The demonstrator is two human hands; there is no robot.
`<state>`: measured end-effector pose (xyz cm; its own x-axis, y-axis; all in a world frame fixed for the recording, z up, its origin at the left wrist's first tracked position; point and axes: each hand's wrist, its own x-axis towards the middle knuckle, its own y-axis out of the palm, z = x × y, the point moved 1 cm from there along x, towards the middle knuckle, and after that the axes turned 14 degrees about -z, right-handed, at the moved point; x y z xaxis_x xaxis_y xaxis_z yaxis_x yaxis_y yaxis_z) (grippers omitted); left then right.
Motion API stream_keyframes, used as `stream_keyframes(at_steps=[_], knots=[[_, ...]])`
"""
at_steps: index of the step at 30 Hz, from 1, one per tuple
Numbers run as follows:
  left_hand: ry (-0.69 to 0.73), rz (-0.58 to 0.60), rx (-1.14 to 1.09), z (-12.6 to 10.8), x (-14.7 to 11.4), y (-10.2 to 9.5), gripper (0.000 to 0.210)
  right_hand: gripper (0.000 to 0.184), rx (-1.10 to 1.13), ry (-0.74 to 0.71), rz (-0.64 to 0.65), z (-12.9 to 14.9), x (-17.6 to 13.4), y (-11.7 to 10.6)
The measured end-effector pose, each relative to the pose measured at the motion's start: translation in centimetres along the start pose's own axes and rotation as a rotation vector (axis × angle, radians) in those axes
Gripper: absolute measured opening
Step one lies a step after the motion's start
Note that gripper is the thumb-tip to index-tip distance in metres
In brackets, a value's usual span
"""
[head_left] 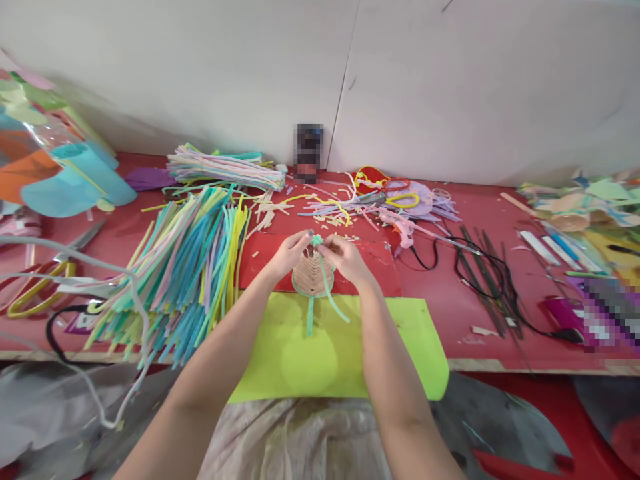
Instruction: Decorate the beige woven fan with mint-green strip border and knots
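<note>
A: Where is the woven fan (pixel 313 277)?

B: Middle of the frame, directly below both hands, with its long axis running up and down the frame. Its green stem (pixel 310 319) points to the bottom edge, over the yellow-green sheet (pixel 405 333).

A: And the hands?

B: Fingertips drawn in tight, left hand (pixel 291 254) and right hand (pixel 345 257) alike — they pinch a small green knot (pixel 317 240) between them at the fan's upper end. Whether it's fastened there, I can't tell; the fingers cover the join.

A: Which hand is nearer the loose green strand (pixel 329 293)?

B: The right. The strand runs down from beside its fingertips, across the fan's right side, and its free end slants toward the lower right — clear of the stem.

A: Anything near the left arm?

B: A big bundle of fuzzy sticks (pixel 185 260), left of centre on the red desk (pixel 470 333). Neither hand touches it.
</note>
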<state>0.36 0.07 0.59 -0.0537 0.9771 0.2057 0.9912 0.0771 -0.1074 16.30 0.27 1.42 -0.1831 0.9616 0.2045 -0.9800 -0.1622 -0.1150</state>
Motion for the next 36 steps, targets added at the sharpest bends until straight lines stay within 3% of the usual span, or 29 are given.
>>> stream_keyframes(at_steps=[5,12,18,23,36], knots=[[0.09,0.037,0.093,0.0,0.0,-0.2,0.025,0.026,-0.03,-0.01,0.012,0.4,-0.1,-0.2],[0.052,0.171,0.087,-0.2,-0.2,0.2,0.028,0.034,-0.094,0.005,-0.003,1.0,-0.3,-0.6],[-0.069,0.126,-0.091,0.2,-0.4,0.6,0.033,0.034,-0.084,-0.016,-0.024,0.7,-0.2,-0.4],[0.021,0.146,-0.031,0.1,-0.3,0.6,0.027,0.033,-0.1,-0.053,-0.097,0.5,-0.1,-0.1],[0.11,0.185,0.054,-0.8,-0.5,0.1,0.023,0.032,-0.013,-0.017,-0.005,0.6,-0.1,-0.1]])
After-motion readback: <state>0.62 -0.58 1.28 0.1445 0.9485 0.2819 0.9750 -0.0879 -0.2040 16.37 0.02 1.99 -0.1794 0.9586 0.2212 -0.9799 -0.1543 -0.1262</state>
